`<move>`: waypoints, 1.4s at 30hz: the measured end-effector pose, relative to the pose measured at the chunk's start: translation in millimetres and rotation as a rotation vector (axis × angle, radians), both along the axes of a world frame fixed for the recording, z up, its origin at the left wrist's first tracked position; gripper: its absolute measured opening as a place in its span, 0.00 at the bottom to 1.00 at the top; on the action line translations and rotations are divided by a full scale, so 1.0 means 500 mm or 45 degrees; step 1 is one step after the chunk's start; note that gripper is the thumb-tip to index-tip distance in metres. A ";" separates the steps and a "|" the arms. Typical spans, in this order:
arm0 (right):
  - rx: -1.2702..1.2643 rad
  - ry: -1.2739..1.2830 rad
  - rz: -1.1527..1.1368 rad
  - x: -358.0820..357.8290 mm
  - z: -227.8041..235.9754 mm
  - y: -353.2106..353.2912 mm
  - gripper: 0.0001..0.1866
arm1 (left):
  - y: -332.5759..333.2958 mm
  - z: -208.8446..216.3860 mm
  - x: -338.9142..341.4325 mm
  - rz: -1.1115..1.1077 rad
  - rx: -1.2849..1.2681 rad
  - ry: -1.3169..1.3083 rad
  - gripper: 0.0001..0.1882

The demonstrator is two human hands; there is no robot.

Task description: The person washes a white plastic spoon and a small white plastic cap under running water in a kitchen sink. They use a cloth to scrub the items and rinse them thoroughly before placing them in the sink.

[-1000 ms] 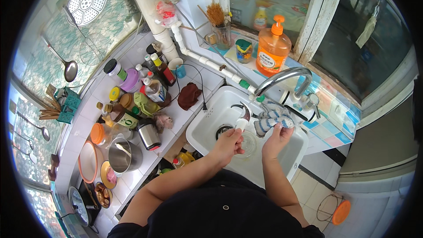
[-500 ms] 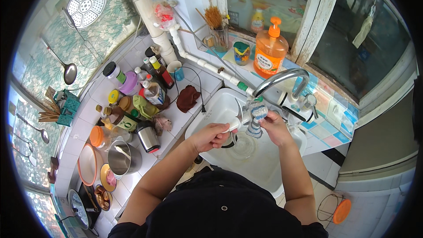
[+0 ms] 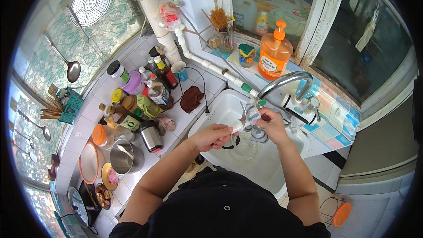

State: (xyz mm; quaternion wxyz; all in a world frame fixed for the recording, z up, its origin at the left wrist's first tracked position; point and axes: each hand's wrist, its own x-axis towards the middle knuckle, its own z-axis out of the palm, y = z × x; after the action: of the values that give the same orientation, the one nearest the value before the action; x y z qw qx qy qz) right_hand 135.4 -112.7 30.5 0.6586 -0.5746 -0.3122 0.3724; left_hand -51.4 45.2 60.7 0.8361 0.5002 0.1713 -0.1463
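Observation:
Over the sink (image 3: 282, 178), my left hand (image 3: 214, 136) grips a white-handled utensil (image 3: 237, 126). Its far part looks shiny and metallic, and the cloth partly hides it, so its kind is unclear. A blue-and-white striped dishcloth (image 3: 253, 113) is pinched in my right hand (image 3: 271, 125), against the utensil's far part. One end of the cloth hangs down toward the basin. Below my hands, a clear round glass dish or lid (image 3: 246, 150) lies in the sink. The chrome faucet (image 3: 288, 77) arches just beyond my right hand.
On the left counter stand several sauce bottles (image 3: 165, 72), a steel pot (image 3: 126, 156), a metal flask (image 3: 150, 136) and a crumpled brown cloth (image 3: 192, 99). An orange soap pump bottle (image 3: 274, 53) is on the windowsill. A white pipe (image 3: 211, 65) runs behind the sink.
My right hand has shifted slightly with the dishcloth, which now wraps differently over the utensil's far part. My left hand keeps its grip. The whole view has moved slightly.

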 end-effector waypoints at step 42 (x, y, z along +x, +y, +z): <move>0.025 0.398 -0.399 -0.001 -0.071 -0.035 0.04 | -0.113 -0.090 0.067 0.364 1.890 -0.273 0.20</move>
State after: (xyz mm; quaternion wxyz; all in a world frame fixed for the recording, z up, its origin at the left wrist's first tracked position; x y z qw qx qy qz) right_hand 134.8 -130.4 -5.0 0.7544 -0.5448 -0.1169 0.3471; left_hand -18.0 -11.2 15.8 0.3036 0.9153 0.2057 0.1663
